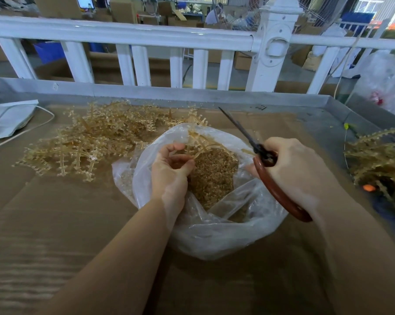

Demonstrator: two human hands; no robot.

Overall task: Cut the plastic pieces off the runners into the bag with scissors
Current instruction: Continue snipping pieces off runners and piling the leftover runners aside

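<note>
A clear plastic bag (217, 233) lies open in the middle of the table, holding a heap of small amber cut pieces (212, 176). Over the bag's mouth my left hand (172, 171) pinches an amber runner (201, 143) that still carries pieces. My right hand (292, 169) grips red-handled scissors (276, 187), their blades closed and pointing up and to the left, apart from the runner. A pile of uncut runners (94, 137) lies on the table left of the bag.
Cardboard (55, 223) covers the metal-rimmed table. More amber runners (378, 160) are heaped at the right edge, beside a small orange object (368, 188). A white bag with a cord (8, 119) lies at far left. A white railing (146, 39) stands behind.
</note>
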